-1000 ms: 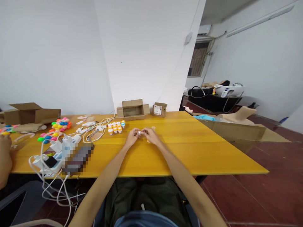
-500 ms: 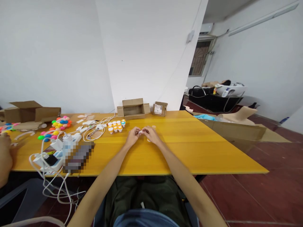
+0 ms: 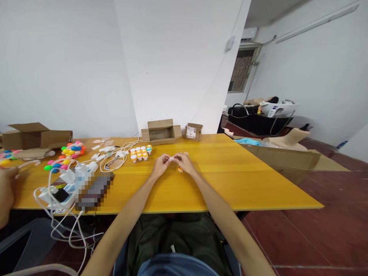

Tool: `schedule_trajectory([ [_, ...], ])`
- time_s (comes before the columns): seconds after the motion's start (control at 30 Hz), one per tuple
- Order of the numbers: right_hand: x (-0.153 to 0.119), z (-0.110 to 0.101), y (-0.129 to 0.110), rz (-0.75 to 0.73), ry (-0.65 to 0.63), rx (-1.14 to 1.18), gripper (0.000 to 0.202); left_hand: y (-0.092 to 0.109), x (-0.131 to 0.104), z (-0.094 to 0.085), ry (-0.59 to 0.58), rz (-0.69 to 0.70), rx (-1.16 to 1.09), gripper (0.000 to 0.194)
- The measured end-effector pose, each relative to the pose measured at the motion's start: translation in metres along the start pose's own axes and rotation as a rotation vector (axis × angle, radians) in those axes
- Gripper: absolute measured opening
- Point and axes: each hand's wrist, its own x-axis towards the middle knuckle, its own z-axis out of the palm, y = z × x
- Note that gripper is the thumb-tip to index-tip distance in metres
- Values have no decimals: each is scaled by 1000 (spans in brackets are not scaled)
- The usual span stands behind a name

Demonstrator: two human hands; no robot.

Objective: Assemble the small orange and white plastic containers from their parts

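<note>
Over the yellow table, my left hand (image 3: 161, 165) and my right hand (image 3: 184, 162) meet, fingertips pinched on the two sides of a small white piece (image 3: 171, 158) with dark marks. Its details are too small to tell. An orange and white round item (image 3: 180, 168) stands on the table just beneath my right hand, partly hidden by it. Behind that hand lies a small pale disc (image 3: 186, 153). To the left of my hands, several small white jars (image 3: 140, 153) with orange bands, one of them teal, stand grouped in rows.
Two open cardboard boxes, a wider one (image 3: 161, 134) and a smaller one (image 3: 193, 132), sit at the table's back edge. Leftward are white cables (image 3: 115, 163), colourful balls (image 3: 73, 149), a power strip (image 3: 69, 191) and another person's hand (image 3: 6, 184). A large carton (image 3: 281, 163) stands right.
The white piece between my fingers has turned, so dark marks show on it. More of the orange on the item beneath my right hand shows. The view has shifted slightly.
</note>
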Motion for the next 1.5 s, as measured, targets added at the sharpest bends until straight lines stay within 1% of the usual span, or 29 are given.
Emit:
schedule_trajectory([
  [0.13, 0, 0, -3, -16, 11, 29, 17, 1, 0, -1, 6, -2, -11, 16],
  [0.27, -1, -1, -8, -18, 57, 106, 19, -1, 0, -2, 53, 12, -6, 18],
  [0.4, -1, -1, -13, 65, 123, 248, 21, -2, 0, -3, 112, -8, -6, 18],
  [0.5, -1, -1, -16, 149, 155, 346, 23, 0, 0, -3, 117, -30, -17, 16],
  [0.6, -1, 0, -18, 201, 177, 420, 24, 2, -1, -2, 110, -48, -35, 15],
  [0.77, 0, 0, -17, 254, 179, 523, 28, 3, -1, -1, 113, -65, -48, 14],
  [0.93, 1, 4, -10, 257, 159, 576, 36, 1, 1, -3, 122, -72, -54, 15],
  [1.1, 3, 10, -1, 195, 136, 540, 38, -3, 3, -4, 122, -94, -67, 16],
  [1.23, 3, 12, 5, 129, 129, 426, 30, -5, 4, -4, 117, -99, -73, 15],
  [1.37, 2, 14, 9, 107, 102, 298, 20, -7, 3, -4, 107, -90, -78, 16],
  [1.5, 2, 18, 8, 65, 98, 185, 19, -6, 3, -4, 70, -105, -91, 17],
])
